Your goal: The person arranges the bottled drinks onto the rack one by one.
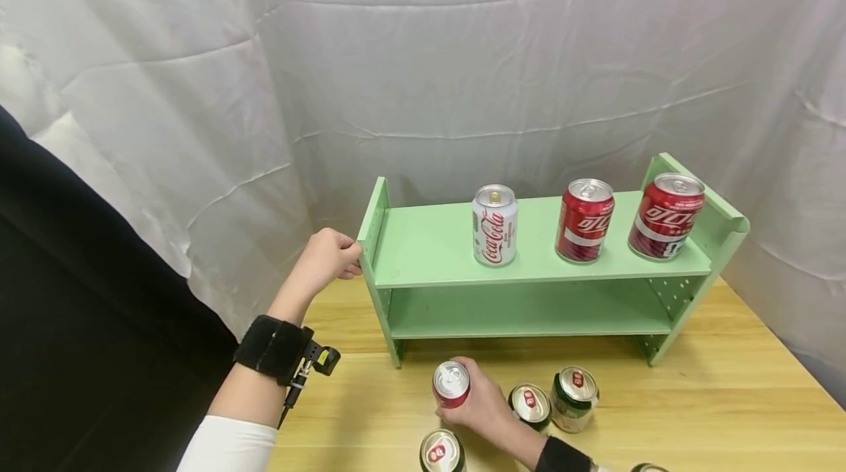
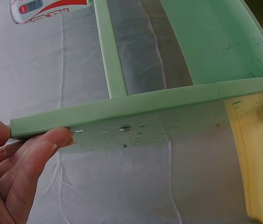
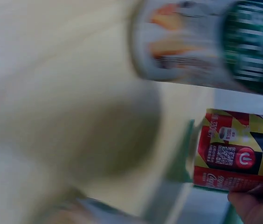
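Observation:
A light green two-tier shelf [image 1: 436,248] stands on the wooden table. My left hand [image 1: 328,259] grips its left side panel [image 2: 136,119], thumb and fingers [image 2: 38,156] pinching the edge. On the top board stand a white Coca-Cola can [image 1: 494,225] and two red cola cans [image 1: 584,220] [image 1: 666,216]. In front of the shelf my right hand [image 1: 479,402] holds a red can [image 1: 452,384] upright just above the table; in the right wrist view that red can [image 3: 238,156] is at the lower right.
Several green cans stand on the table by my right hand: one [image 1: 530,406], another [image 1: 574,398], a third [image 1: 441,451] at the bottom edge. A green can [image 3: 206,44] looms blurred in the right wrist view. White cloth hangs behind. The lower shelf board [image 1: 529,310] is bare.

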The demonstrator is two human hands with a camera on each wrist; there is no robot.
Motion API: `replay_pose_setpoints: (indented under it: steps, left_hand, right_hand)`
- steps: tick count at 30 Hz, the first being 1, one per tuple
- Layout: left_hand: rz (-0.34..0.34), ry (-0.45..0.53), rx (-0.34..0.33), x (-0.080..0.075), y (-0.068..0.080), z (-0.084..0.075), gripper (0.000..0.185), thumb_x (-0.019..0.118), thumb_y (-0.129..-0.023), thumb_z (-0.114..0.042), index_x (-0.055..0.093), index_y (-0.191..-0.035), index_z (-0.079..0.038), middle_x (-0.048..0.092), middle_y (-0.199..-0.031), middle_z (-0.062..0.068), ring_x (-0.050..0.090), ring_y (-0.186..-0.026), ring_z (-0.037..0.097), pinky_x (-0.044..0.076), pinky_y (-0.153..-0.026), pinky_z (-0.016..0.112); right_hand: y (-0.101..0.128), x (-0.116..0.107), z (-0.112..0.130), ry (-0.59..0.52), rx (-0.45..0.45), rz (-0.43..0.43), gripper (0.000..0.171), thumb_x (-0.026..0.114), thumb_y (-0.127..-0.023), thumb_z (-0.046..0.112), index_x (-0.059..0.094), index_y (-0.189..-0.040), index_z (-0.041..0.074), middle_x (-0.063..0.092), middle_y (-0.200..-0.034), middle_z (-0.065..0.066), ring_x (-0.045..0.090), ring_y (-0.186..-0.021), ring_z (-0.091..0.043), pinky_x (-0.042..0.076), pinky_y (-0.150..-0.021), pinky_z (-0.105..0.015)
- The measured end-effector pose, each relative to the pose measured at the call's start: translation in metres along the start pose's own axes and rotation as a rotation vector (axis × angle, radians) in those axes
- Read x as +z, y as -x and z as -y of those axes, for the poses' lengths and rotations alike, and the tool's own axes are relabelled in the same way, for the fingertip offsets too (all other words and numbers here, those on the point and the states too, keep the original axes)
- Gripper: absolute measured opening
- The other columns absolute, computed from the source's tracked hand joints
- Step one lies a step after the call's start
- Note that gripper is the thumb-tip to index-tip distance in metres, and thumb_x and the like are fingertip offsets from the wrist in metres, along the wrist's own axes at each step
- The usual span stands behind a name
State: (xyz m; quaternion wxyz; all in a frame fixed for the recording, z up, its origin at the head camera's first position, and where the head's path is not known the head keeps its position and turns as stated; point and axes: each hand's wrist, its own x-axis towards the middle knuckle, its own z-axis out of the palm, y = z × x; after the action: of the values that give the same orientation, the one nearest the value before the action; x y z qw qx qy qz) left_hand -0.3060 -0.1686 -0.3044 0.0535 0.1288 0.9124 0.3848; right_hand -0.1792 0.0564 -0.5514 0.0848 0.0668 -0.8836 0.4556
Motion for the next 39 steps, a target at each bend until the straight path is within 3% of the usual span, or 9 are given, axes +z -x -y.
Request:
replay_pose_setpoints:
  steps: [8,17,26,33,39]
  left_hand:
    - [-0.004,-0.013,0.008,0.001,0.0,0.001,0.029,0.045,-0.088,-0.009,0.056,-0.062,-0.001,0.071,-0.088,0.019,0.07,-0.07,0.018,0.06,-0.066,0.029]
    - [-0.003,-0.011,0.0,0.0,0.0,-0.001,0.03,0.045,-0.089,-0.008,0.054,-0.062,-0.001,0.069,-0.094,0.022,0.07,-0.071,0.019,0.06,-0.066,0.028]
    - [0.013,0.003,-0.018,-0.001,0.0,-0.001,0.029,0.045,-0.091,-0.009,0.063,-0.073,0.005,0.068,-0.099,0.024,0.07,-0.072,0.02,0.06,-0.067,0.028]
    - [0.006,0.008,-0.019,-0.002,0.0,-0.001,0.029,0.046,-0.09,-0.008,0.059,-0.067,0.003,0.069,-0.095,0.023,0.07,-0.071,0.02,0.06,-0.067,0.029]
    - [0.014,0.008,-0.028,-0.001,-0.001,-0.001,0.028,0.046,-0.091,-0.008,0.065,-0.075,0.005,0.069,-0.095,0.022,0.07,-0.07,0.019,0.06,-0.066,0.028]
  right_hand:
    - [-0.013,-0.036,0.053,0.006,-0.02,-0.015,0.081,0.09,-0.051,0.031,0.054,-0.121,0.009,0.067,-0.099,-0.006,0.065,-0.087,-0.02,0.055,-0.071,-0.03]
    - [-0.027,-0.078,0.099,0.016,-0.03,-0.038,0.078,0.091,-0.049,0.032,0.057,-0.118,0.015,0.068,-0.097,-0.002,0.064,-0.085,-0.017,0.053,-0.068,-0.031]
    - [-0.043,-0.098,0.121,-0.028,-0.033,-0.037,0.079,0.092,-0.049,0.034,0.057,-0.118,0.014,0.068,-0.096,-0.001,0.064,-0.087,-0.014,0.055,-0.072,-0.032]
    - [-0.054,-0.111,0.136,-0.024,-0.063,-0.008,0.076,0.09,-0.052,0.034,0.058,-0.117,0.012,0.068,-0.096,-0.001,0.065,-0.087,-0.015,0.055,-0.072,-0.031]
    - [-0.061,-0.121,0.141,-0.016,-0.099,0.008,0.075,0.089,-0.054,0.034,0.058,-0.118,0.012,0.068,-0.097,-0.001,0.064,-0.088,-0.014,0.055,-0.074,-0.031]
